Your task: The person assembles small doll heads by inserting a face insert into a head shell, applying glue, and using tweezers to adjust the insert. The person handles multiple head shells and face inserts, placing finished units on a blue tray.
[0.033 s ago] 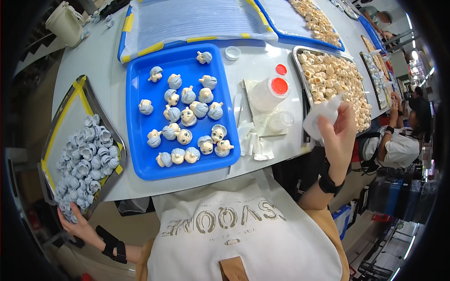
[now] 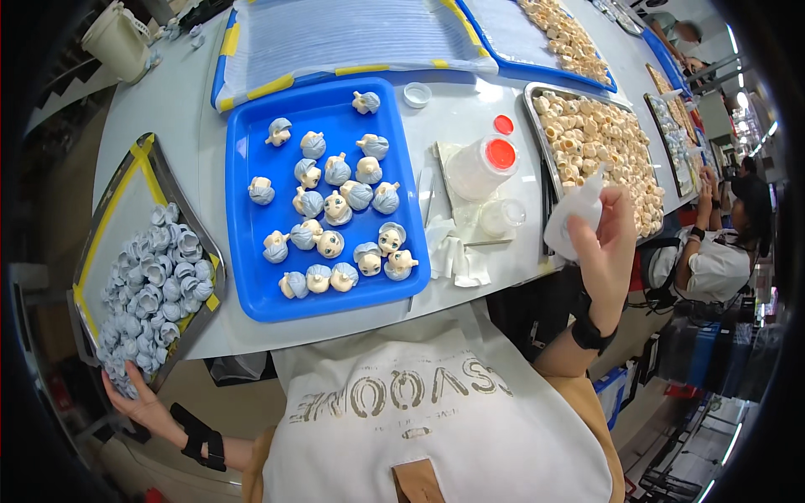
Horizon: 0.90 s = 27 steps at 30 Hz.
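My right hand is closed around a white squeeze bottle, its narrow nozzle tilted up above the table's right side. My left hand is at the near end of a dark-edged tray heaped with blue-grey doll hair pieces. Its thumb and fingers are spread against the nearest pieces; the fingertips are partly hidden. Between my hands lies a blue tray with several small doll heads wearing blue-grey hair, some face up and some turned away.
Right of the blue tray stand a translucent red-capped jar, a small clear jar and crumpled tissue. A metal tray holds many beige hollow head parts. A paper-lined tray lies behind. Another person sits at far right.
The squeeze bottle and my right hand have shifted slightly, and the bottle's outline is sharper now. My left hand stays in place at the hair pieces.
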Each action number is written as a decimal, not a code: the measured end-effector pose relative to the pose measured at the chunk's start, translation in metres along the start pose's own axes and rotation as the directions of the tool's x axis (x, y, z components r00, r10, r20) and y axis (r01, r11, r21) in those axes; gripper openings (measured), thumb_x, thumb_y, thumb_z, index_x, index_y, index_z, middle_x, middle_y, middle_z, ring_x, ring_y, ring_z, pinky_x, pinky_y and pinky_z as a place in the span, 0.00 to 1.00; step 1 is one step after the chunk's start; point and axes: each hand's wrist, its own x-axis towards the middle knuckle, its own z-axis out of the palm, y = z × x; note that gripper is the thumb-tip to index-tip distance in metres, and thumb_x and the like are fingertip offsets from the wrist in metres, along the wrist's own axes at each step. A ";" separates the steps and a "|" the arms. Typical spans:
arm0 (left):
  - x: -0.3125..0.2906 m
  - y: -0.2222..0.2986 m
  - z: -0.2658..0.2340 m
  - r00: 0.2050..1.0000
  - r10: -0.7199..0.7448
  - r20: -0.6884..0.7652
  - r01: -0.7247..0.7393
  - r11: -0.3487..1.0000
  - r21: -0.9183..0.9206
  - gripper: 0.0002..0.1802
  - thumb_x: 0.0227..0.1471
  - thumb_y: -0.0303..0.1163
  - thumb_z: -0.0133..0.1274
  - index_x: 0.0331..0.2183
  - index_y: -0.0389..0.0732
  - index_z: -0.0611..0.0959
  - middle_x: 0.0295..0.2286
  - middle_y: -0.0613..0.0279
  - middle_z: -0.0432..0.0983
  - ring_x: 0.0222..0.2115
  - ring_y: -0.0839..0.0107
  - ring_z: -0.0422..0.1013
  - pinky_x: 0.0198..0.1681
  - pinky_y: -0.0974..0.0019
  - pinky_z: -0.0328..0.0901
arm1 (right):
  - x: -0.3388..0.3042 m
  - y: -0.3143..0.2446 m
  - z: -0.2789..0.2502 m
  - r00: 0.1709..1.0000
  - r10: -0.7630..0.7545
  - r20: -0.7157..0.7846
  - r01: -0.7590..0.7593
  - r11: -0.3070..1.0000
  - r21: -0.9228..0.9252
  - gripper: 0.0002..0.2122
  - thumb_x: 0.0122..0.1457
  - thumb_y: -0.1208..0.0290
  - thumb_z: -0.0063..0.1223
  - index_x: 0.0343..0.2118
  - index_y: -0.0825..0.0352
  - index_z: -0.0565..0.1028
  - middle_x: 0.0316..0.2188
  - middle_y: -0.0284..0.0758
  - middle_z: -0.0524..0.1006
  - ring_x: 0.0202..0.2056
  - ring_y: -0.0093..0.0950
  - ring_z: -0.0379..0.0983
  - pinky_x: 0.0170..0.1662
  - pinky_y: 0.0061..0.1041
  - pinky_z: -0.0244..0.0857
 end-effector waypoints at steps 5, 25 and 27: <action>0.005 -0.012 0.001 0.982 -0.117 0.148 0.138 0.980 -0.144 0.33 0.51 0.46 0.51 0.52 0.35 0.64 0.52 0.46 0.58 0.53 0.59 0.55 0.55 0.60 0.51 | -0.017 -0.017 -0.008 0.993 0.056 0.101 -0.063 0.996 0.068 0.14 0.49 0.77 0.49 0.40 0.69 0.67 0.26 0.37 0.75 0.28 0.23 0.71 0.32 0.20 0.64; 0.007 -0.013 0.006 0.995 -0.098 0.022 0.099 0.993 -0.070 0.37 0.50 0.45 0.53 0.52 0.28 0.62 0.53 0.42 0.57 0.55 0.57 0.54 0.57 0.61 0.49 | -0.005 -0.032 -0.015 0.937 -0.125 0.326 0.178 0.975 -0.137 0.12 0.47 0.74 0.48 0.36 0.72 0.72 0.23 0.40 0.75 0.25 0.29 0.73 0.30 0.23 0.64; 0.007 -0.010 0.005 0.994 -0.102 0.028 0.104 0.991 -0.085 0.37 0.50 0.45 0.53 0.52 0.29 0.62 0.53 0.43 0.57 0.55 0.58 0.54 0.57 0.61 0.49 | -0.005 -0.033 -0.016 0.934 -0.116 0.337 0.171 0.976 -0.137 0.12 0.47 0.74 0.48 0.35 0.72 0.72 0.23 0.40 0.75 0.25 0.29 0.73 0.30 0.23 0.64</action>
